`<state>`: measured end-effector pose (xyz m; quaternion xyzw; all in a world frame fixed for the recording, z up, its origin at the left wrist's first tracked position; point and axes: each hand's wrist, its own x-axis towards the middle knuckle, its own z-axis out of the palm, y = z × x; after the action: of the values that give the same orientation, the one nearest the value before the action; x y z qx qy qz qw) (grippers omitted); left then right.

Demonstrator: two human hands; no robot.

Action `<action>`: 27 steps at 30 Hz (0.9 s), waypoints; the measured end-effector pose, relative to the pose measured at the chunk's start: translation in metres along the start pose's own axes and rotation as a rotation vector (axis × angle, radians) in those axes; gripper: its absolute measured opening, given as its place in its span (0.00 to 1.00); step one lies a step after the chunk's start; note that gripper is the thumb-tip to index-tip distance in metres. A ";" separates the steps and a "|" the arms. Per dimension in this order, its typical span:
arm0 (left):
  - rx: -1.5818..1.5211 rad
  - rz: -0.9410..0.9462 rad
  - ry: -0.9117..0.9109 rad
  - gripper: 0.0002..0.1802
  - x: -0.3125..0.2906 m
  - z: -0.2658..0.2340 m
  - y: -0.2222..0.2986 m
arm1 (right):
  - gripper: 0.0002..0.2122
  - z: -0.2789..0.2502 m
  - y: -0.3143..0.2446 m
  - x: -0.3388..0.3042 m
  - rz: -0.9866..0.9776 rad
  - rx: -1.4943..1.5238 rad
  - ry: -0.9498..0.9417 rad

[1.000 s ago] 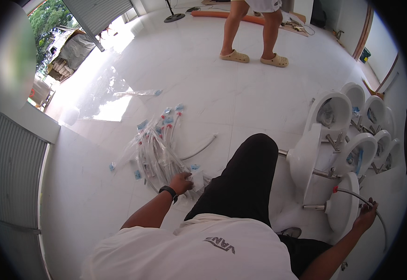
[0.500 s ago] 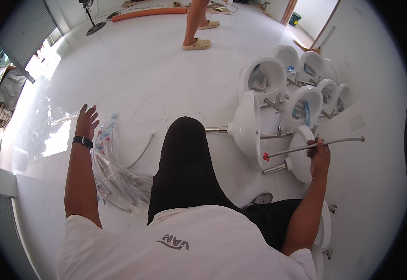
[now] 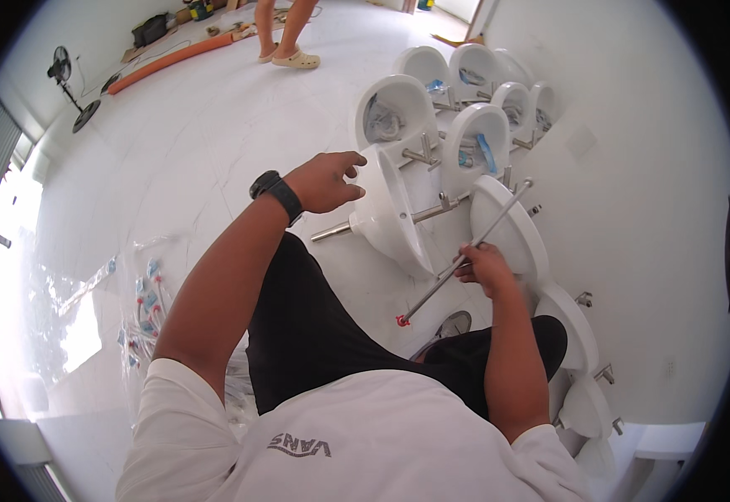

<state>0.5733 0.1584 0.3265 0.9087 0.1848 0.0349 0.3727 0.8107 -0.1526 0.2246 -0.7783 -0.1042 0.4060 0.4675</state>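
Note:
My right hand is closed around a grey flexible water hose with a red fitting on its lower end. The hose slants up to the right, its far end in front of a white washbasin. With fingers apart and nothing in them, my left hand is beside the rim of another white washbasin, which lies tipped on the floor. A metal drain pipe sticks out of that basin toward my knee. I cannot tell whether the left fingers touch the basin.
More washbasins with metal taps crowd the right side, some holding plastic-wrapped parts. At the left, by my thigh, lie bagged hoses. A fan, an orange pipe and a person's legs are farther off.
My left hand has swung from above the bagged hoses rightward to the tipped washbasin. The hose in my right hand has turned steeper, its red end lower. My view has shifted right.

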 end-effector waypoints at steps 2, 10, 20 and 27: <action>0.162 0.034 -0.057 0.38 0.027 0.016 0.005 | 0.16 0.020 0.021 0.011 0.094 -0.020 0.039; 0.764 0.086 -0.292 0.51 0.093 0.082 -0.009 | 0.19 0.054 0.114 0.056 0.469 0.047 -0.167; 0.928 0.210 -0.503 0.35 0.142 0.125 -0.036 | 0.14 0.073 0.189 0.119 0.671 -0.350 -0.280; 1.035 0.256 -0.506 0.27 0.166 0.127 -0.044 | 0.17 0.073 0.158 0.126 0.352 -0.518 0.451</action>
<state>0.7394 0.1625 0.1922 0.9675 -0.0282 -0.2330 -0.0938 0.8049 -0.1231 0.0125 -0.9463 0.0377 0.2589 0.1898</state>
